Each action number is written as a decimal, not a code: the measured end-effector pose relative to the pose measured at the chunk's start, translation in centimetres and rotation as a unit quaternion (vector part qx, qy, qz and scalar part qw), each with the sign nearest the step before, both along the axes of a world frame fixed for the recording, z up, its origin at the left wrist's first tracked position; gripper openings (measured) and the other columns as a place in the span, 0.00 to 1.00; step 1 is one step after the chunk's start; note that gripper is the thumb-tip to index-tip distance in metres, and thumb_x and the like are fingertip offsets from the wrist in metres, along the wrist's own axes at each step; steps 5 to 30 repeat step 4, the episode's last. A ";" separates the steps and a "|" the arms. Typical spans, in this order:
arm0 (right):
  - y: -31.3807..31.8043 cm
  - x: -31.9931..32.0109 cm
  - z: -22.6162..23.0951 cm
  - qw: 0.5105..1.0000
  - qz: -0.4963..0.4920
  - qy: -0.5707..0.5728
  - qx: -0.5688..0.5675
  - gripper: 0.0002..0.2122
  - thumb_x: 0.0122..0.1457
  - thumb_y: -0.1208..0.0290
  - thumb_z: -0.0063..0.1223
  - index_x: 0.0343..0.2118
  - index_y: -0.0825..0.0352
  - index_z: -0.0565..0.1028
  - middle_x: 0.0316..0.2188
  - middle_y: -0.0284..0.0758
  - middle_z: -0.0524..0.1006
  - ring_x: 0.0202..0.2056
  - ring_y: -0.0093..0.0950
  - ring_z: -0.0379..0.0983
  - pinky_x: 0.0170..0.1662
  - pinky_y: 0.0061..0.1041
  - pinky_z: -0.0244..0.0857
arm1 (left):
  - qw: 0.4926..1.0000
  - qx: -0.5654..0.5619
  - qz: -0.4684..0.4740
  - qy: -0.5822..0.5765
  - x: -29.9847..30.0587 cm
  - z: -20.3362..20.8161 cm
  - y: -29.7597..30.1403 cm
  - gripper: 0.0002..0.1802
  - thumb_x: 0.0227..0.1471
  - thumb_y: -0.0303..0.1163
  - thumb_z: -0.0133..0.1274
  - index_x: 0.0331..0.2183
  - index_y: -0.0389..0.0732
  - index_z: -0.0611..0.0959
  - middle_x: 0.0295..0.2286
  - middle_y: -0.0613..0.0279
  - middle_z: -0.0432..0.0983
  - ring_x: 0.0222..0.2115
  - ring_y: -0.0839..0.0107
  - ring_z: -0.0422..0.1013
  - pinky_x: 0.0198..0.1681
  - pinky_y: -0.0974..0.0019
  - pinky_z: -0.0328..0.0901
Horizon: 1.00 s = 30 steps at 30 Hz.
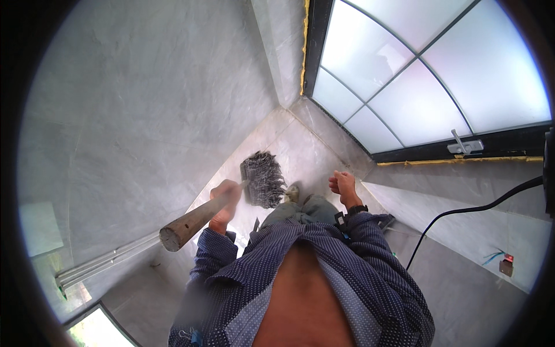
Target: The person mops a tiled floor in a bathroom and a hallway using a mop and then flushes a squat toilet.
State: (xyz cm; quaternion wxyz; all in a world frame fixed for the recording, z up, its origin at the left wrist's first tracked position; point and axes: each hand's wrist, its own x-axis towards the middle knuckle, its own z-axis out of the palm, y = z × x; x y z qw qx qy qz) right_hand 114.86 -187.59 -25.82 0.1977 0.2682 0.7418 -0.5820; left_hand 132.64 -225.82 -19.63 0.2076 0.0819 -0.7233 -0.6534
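Against the grey marble walls and the frosted window, a person stands in a narrow tiled corner. Left hand: grip closed around the wooden handle of a broom, whose dark bristle head rests on the pale floor just ahead of the feet. Right hand: loosely curled, holding nothing. Risk: a black cable runs close by on the right; a wide one-handed sweep could likely snag it.

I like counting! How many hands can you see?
2. The left hand grips the wooden broom handle; the right hand hangs empty beside the knee, below the frosted window.
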 end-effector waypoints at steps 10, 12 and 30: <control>0.9 0.1 -2.1 1.000 0.003 -0.030 0.004 0.15 0.61 0.60 0.56 0.42 0.65 0.72 0.30 0.36 0.81 0.24 0.27 0.77 0.25 0.27 0.73 | 0.998 0.045 -0.023 0.044 -1.5 0.2 -0.3 0.15 0.57 0.39 0.59 0.26 0.37 0.79 0.18 0.69 0.68 0.22 0.80 0.61 0.26 0.71 0.59; 0.9 0.1 -2.1 1.000 0.003 -0.030 0.004 0.15 0.61 0.60 0.56 0.42 0.65 0.72 0.30 0.36 0.81 0.24 0.27 0.77 0.25 0.27 0.73 | 0.998 0.045 -0.023 0.044 -1.5 0.2 -0.3 0.15 0.57 0.39 0.59 0.26 0.37 0.79 0.18 0.69 0.68 0.22 0.80 0.61 0.26 0.71 0.59; 0.9 0.1 -2.1 1.000 0.003 -0.030 0.004 0.15 0.61 0.60 0.56 0.42 0.65 0.72 0.30 0.36 0.81 0.24 0.27 0.77 0.25 0.27 0.73 | 0.998 0.045 -0.023 0.044 -1.5 0.2 -0.3 0.15 0.57 0.39 0.59 0.26 0.37 0.79 0.18 0.69 0.68 0.22 0.80 0.61 0.26 0.71 0.59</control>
